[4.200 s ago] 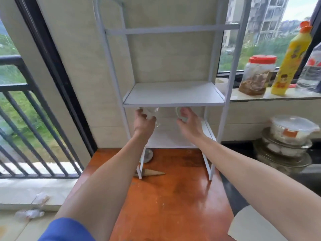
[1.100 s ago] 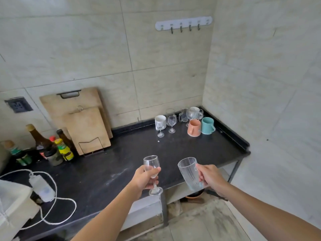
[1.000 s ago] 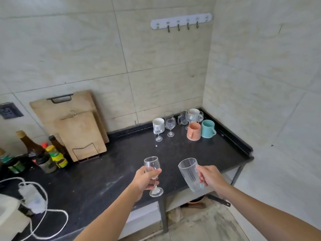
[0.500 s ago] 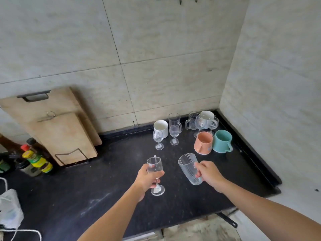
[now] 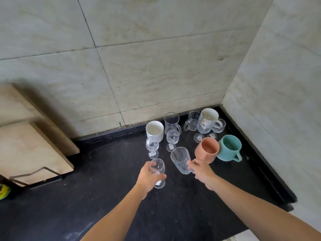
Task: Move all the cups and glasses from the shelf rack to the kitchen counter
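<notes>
My left hand [image 5: 149, 178] grips a small stemmed glass [image 5: 157, 168] over the black counter [image 5: 104, 197]. To its right, my right hand [image 5: 201, 172] holds a ribbed clear tumbler [image 5: 179, 160], tilted toward the left. Just beyond both stand several cups and glasses in the counter's back right corner: a white cup [image 5: 154, 130], a glass mug [image 5: 172, 121], two small stemmed glasses [image 5: 152, 147], an orange mug [image 5: 207, 150] and a teal mug [image 5: 229, 147]. The shelf rack is out of view.
Two wooden cutting boards [image 5: 31, 146] lean against the tiled wall at the left. A yellow-green bottle cap [image 5: 3, 191] shows at the left edge. The counter ends at a raised lip along the right wall [image 5: 260, 164].
I turned from the rack with a glass in each hand and came up to the counter. Both hands have moved forward, close to the cluster of cups.
</notes>
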